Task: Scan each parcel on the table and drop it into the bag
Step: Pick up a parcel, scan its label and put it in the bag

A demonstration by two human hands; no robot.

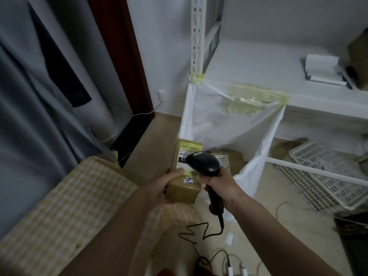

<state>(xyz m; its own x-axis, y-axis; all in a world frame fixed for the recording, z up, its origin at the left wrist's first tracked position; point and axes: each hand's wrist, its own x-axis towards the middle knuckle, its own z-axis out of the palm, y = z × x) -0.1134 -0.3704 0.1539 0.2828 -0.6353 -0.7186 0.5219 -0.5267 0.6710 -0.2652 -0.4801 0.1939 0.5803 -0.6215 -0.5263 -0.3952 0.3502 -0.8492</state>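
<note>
The left hand (159, 189) is holding a brown box (185, 172), thumb on top. The right hand (223, 186) is gripping a black scanner (205, 161) over the label, beside the white bag (229, 124).

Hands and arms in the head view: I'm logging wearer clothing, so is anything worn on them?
Nothing shows on them. The left hand and right hand are gloveless, with no ring, watch or band visible. Both forearms are uncovered to the frame edge; no sleeves appear.
</note>
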